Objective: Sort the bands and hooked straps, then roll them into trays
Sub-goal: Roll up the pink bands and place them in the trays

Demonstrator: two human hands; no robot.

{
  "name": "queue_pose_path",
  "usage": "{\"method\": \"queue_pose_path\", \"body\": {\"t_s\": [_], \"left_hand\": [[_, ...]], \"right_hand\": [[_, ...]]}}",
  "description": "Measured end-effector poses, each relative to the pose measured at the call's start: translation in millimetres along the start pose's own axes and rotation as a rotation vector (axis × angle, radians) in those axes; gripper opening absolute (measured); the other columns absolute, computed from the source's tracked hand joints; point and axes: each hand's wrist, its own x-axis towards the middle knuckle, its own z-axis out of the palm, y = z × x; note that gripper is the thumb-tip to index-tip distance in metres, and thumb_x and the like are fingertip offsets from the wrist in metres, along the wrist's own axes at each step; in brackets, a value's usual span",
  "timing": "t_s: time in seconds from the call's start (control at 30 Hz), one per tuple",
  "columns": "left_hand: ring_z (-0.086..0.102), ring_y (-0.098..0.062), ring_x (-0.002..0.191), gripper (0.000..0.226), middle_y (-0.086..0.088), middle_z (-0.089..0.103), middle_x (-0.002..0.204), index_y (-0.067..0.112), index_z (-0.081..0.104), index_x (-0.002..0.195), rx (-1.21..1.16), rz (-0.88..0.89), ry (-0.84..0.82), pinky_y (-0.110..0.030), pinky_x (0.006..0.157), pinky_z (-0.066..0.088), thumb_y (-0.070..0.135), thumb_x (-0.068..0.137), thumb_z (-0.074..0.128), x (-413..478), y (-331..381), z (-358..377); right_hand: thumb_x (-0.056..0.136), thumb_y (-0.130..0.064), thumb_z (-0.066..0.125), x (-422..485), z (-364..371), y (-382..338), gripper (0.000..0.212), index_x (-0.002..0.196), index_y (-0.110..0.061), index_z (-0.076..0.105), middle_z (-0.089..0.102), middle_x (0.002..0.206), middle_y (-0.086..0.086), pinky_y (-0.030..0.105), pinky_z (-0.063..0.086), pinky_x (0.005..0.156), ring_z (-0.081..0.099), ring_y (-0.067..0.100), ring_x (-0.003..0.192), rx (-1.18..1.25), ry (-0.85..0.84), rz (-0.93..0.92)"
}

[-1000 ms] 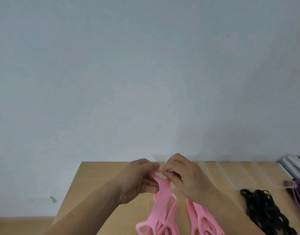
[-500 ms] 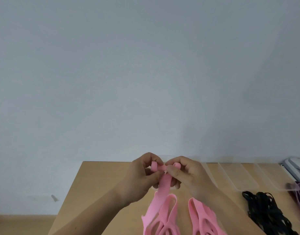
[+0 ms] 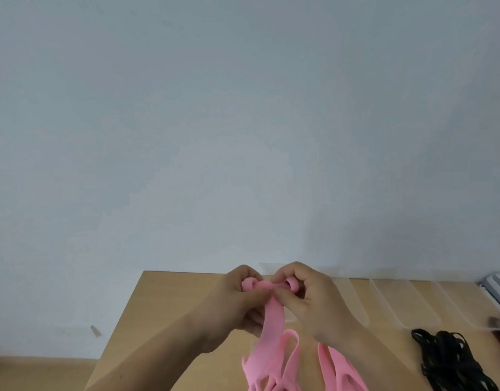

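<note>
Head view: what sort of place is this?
Probably a plain indoor desk set up for sorting: a wooden table against a bare pale wall, clear trays at its back, a pink band and black straps in front.

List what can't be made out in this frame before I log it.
Head view only:
- The pink band: its rolled top is partly covered by the left hand and right hand; the bottom edge cuts off its lower end.
- The second pink band: cut by the bottom edge.
- The black straps: a dark tangle, partly out of frame; count and hooks unreadable.
- The white object: cut by the right edge, unidentifiable.
- The clear trays: nearest one partly behind the right hand.
</note>
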Motion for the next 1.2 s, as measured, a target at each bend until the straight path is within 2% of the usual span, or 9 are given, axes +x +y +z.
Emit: {"method": "queue_pose_path", "body": {"t_s": [0.17, 0.27, 0.43, 0.53, 0.7, 0.83, 0.93, 1.03, 1.2], "left_hand": [[0.066, -0.036, 0.079, 0.037, -0.023, 0.068, 0.090, -0.005, 0.055, 0.107, -0.164, -0.120, -0.078, -0.040, 0.071, 0.057, 0.027, 0.089, 0.059, 1, 5, 0], [0.066, -0.034, 0.076, 0.015, -0.020, 0.065, 0.085, 0.004, 0.054, 0.097, -0.208, -0.123, -0.034, -0.038, 0.067, 0.056, 0.018, 0.095, 0.060, 2, 4, 2], [0.066, -0.030, 0.069, 0.026, -0.021, 0.067, 0.083, 0.007, 0.053, 0.099, -0.189, -0.025, -0.051, -0.036, 0.063, 0.055, 0.009, 0.085, 0.074, 0, 2, 2], [0.072, -0.038, 0.081, 0.028, -0.024, 0.072, 0.092, 0.005, 0.050, 0.102, -0.060, 0.105, -0.075, -0.039, 0.066, 0.058, 0.010, 0.088, 0.073, 1, 0, 2], [0.070, -0.030, 0.073, 0.028, -0.017, 0.068, 0.086, 0.009, 0.055, 0.102, 0.137, 0.215, 0.012, -0.036, 0.066, 0.056, 0.015, 0.082, 0.075, 1, -6, 7], [0.071, -0.032, 0.079, 0.045, -0.019, 0.071, 0.091, 0.004, 0.052, 0.114, -0.036, 0.120, -0.001, -0.036, 0.069, 0.056, 0.012, 0.077, 0.078, -1, -6, 8], [0.070, -0.031, 0.085, 0.041, -0.021, 0.071, 0.100, -0.002, 0.057, 0.112, -0.186, -0.010, -0.106, -0.037, 0.074, 0.057, 0.008, 0.077, 0.077, -4, -1, 7], [0.067, -0.031, 0.088, 0.042, -0.020, 0.069, 0.103, -0.003, 0.058, 0.116, -0.220, -0.115, -0.194, -0.041, 0.081, 0.057, 0.007, 0.079, 0.073, -6, 1, 4], [0.062, -0.030, 0.085, 0.038, -0.019, 0.067, 0.101, 0.006, 0.060, 0.112, -0.201, -0.170, -0.186, -0.040, 0.082, 0.055, 0.007, 0.076, 0.072, -8, 1, 2]], "right_hand": [[0.085, 0.000, 0.070, -2, 5, 3, 0.038, 0.081, -0.038, 0.066, 0.065, 0.081, -0.015, 0.009, 0.046, 0.064, 0.064, 0.006, 0.075, -0.149, 0.101, -0.146], [0.082, 0.002, 0.071, -4, 4, 4, 0.037, 0.080, -0.034, 0.065, 0.063, 0.081, -0.015, 0.011, 0.047, 0.066, 0.063, 0.008, 0.077, -0.172, 0.106, -0.235], [0.082, -0.007, 0.072, -12, -2, 7, 0.024, 0.086, -0.030, 0.069, 0.068, 0.084, 0.004, 0.034, 0.059, 0.074, 0.065, 0.014, 0.077, 0.171, 0.003, 0.027], [0.080, -0.017, 0.073, -15, -7, 5, 0.025, 0.105, -0.014, 0.065, 0.073, 0.092, 0.008, 0.030, 0.057, 0.070, 0.069, 0.022, 0.079, 0.403, -0.045, 0.132], [0.091, -0.018, 0.070, -10, -12, 5, 0.006, 0.095, -0.015, 0.074, 0.072, 0.074, 0.009, 0.028, 0.052, 0.059, 0.064, 0.018, 0.062, 0.236, -0.113, 0.179], [0.087, -0.016, 0.073, -12, -13, 8, 0.015, 0.092, -0.030, 0.075, 0.072, 0.079, -0.004, 0.022, 0.052, 0.063, 0.065, 0.013, 0.068, 0.239, -0.054, 0.079], [0.082, -0.026, 0.073, -15, -10, 10, 0.017, 0.094, -0.038, 0.072, 0.073, 0.088, -0.005, 0.028, 0.057, 0.073, 0.067, 0.014, 0.079, 0.160, -0.010, -0.018], [0.082, -0.029, 0.072, -19, -7, 11, 0.023, 0.095, -0.047, 0.067, 0.070, 0.086, -0.012, 0.023, 0.054, 0.071, 0.063, 0.011, 0.076, -0.001, 0.015, -0.124], [0.084, -0.016, 0.070, -22, 0, 16, 0.023, 0.096, -0.035, 0.066, 0.062, 0.081, -0.019, 0.015, 0.046, 0.065, 0.058, 0.006, 0.071, -0.118, 0.057, -0.306]]}}
